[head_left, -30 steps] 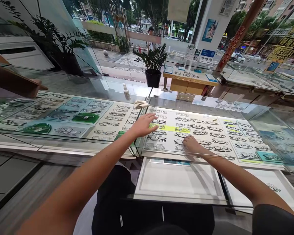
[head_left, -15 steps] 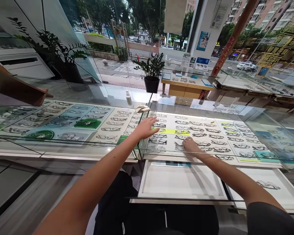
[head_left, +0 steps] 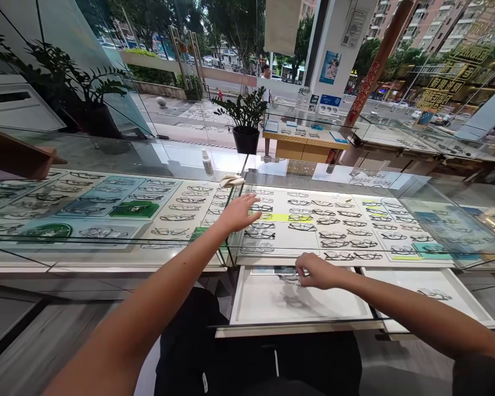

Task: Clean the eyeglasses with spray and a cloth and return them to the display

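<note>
My right hand (head_left: 318, 271) pinches a pair of glasses (head_left: 289, 278) by one side, above the back of an open white drawer (head_left: 272, 308). The glasses cast a shadow on the drawer floor. My left hand (head_left: 240, 213) rests with spread fingers on or just over the glass counter top, near the seam between two display cases; nothing is in it. Under the glass beside it, rows of glasses (head_left: 301, 226) lie on a white display board (head_left: 286, 236), some along a yellow strip (head_left: 282, 218).
A folded cloth (head_left: 232, 181) and a white spray bottle (head_left: 207, 163) stand on the counter beyond my left hand. A second drawer (head_left: 400, 289) at the right holds one pair of glasses (head_left: 434, 294). A potted plant (head_left: 246, 140) stands past the counter.
My right hand has drawn back from the display board to over the open drawer, bringing a pair of glasses with it. My left hand keeps its place on the counter.
</note>
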Motion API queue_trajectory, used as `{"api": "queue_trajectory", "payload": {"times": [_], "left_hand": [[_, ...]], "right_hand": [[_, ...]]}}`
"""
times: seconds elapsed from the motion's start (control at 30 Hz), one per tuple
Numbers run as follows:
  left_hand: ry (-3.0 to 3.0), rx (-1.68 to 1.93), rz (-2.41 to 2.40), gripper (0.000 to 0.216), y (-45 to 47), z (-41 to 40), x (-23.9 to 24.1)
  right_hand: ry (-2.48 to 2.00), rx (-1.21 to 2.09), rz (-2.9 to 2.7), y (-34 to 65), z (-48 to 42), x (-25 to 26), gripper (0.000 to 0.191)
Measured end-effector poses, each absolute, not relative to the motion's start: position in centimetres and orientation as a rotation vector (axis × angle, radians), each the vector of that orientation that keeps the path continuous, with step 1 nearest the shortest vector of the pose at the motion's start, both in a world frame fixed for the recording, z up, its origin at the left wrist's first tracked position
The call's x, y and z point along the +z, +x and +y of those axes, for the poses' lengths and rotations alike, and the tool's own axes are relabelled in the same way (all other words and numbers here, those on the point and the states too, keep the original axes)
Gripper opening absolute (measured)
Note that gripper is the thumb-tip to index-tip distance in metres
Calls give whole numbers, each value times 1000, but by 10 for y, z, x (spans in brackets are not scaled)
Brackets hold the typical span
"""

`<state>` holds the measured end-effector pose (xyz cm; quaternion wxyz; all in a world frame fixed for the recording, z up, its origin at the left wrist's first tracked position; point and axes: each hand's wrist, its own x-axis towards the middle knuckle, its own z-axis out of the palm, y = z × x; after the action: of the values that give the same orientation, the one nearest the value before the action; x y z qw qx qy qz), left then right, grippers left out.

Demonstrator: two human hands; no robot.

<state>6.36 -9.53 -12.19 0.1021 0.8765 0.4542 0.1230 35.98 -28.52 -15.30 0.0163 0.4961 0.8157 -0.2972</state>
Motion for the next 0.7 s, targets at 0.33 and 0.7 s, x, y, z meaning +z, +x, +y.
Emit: {"api": "queue_trajectory", "payload": {"times": [0.33,0.7], "left_hand": [[2587,402,1341,72,62,-93,-126],[2569,445,1321,68,60,-92,-125]], "right_hand": [[1469,-988,2907,356,-277,-21,24],[1706,-99,2764,387,-194,-56,21]]}}
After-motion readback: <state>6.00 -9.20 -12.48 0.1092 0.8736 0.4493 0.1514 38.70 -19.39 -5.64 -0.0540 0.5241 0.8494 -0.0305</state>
